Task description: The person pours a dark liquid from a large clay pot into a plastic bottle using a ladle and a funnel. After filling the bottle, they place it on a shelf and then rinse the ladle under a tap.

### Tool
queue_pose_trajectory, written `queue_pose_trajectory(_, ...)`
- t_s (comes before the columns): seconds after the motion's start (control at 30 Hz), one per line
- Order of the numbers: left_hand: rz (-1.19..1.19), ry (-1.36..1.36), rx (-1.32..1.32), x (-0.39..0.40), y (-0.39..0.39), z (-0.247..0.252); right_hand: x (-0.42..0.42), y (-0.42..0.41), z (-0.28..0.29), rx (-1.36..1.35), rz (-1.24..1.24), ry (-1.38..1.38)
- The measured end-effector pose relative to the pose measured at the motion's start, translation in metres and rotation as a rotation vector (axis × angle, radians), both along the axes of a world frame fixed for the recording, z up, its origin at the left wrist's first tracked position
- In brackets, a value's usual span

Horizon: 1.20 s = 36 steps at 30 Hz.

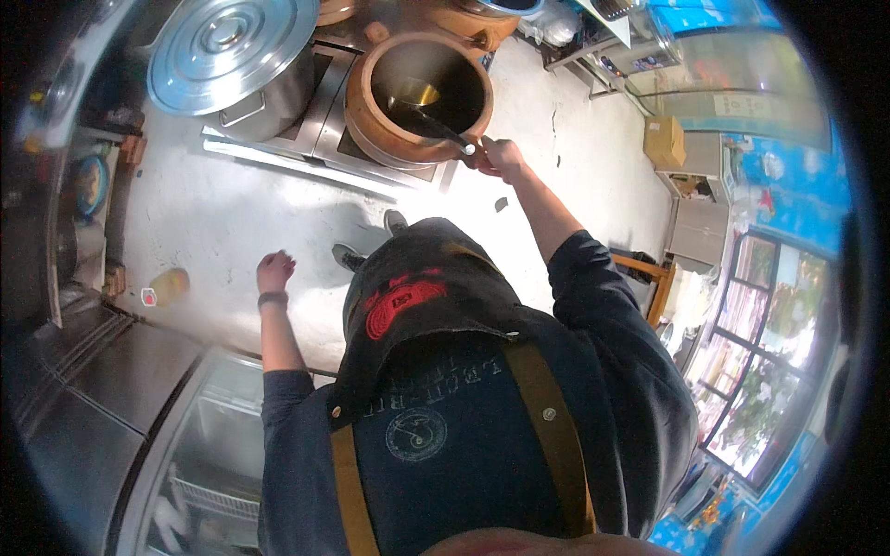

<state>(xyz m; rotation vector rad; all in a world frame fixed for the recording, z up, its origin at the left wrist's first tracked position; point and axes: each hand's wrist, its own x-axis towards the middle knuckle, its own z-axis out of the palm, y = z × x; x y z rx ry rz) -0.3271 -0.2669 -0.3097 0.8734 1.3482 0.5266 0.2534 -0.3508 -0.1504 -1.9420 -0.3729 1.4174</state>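
Note:
My right hand (502, 160) is at the near right side of a brown clay pot (358, 128), with its fingers closed around the pot's short handle (477, 161). Dark liquid shows inside the pot. A ladle (441, 127) with a dark handle leans in it, its bowl towards the far side and its handle end on the rim beside my right hand. Over the floor to the left hangs my left hand (276, 272), empty, its fingers loosely bent and a dark band on the wrist.
The pot stands on a steel stove (330, 142). To its left is a large metal stockpot (268, 115) under an aluminium lid (233, 59). More clay pots (445, 24) stand behind. A yellowish bottle (168, 286) is on the floor (201, 187); a cardboard box (664, 141) sits at right.

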Motion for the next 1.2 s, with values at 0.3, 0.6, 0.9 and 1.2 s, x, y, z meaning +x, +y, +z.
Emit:
queue_pose_trajectory(0.3,-0.341,-0.147,-0.050,0.217,0.129,0.131,-0.029,-0.024,-0.035,0.029,-0.226,-0.532)
queue_pose_trajectory(0.6,-0.189,-0.254,0.056,0.407,0.319,0.095,-0.036,-0.008,-0.074,0.282,-0.518,-0.201)
queue_pose_trajectory(0.9,-0.353,-0.399,-0.129,0.492,0.376,0.048,-0.032,0.010,-0.050,0.023,-0.447,-0.231)
queue_pose_trajectory(1.2,0.005,-0.307,-0.170,0.454,0.341,0.072,-0.021,-0.023,-0.067,0.020,-0.320,-0.304)
